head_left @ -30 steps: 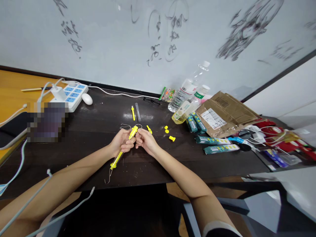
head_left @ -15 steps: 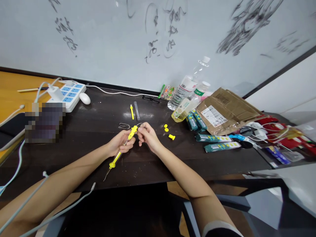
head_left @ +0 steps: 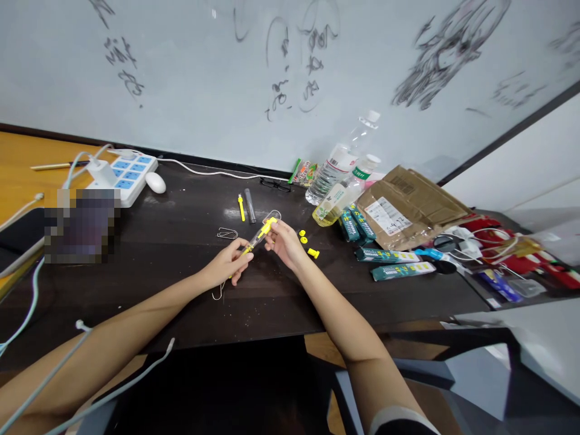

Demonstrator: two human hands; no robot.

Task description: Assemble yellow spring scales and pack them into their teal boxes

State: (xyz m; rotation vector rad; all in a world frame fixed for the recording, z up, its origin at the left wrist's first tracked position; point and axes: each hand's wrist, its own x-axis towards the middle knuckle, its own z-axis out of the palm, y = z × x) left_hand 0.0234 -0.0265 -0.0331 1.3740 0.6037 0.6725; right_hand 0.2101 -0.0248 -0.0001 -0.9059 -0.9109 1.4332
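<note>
Slanted between my hands is a tubular spring scale [head_left: 258, 238], a clear tube with yellow fittings. A wire hook [head_left: 218, 294] hangs from its lower end. My left hand [head_left: 231, 260] is closed round the lower part and hides some of it. My right hand [head_left: 286, 243] pinches the yellow fitting [head_left: 268, 226] at the upper end, where a loop of wire shows. Beyond the hands lie a yellow stick-like part [head_left: 241, 208], a clear tube [head_left: 250, 206] and bent wire hooks [head_left: 227, 233]. Small yellow caps [head_left: 303, 237] and a yellow plug [head_left: 313, 253] lie right of my right hand.
Two bottles, a water bottle [head_left: 335, 160] and a tea bottle [head_left: 333, 202], stand at the back right. Beside them are green boxes [head_left: 403, 272] and a brown parcel [head_left: 408, 205]. A power strip [head_left: 131, 175] and a white mouse [head_left: 156, 182] sit left.
Both hands and the spring scale have moved up and to the right. My left hand now covers more of the lower end, and my right hand grips the upper yellow fitting.
</note>
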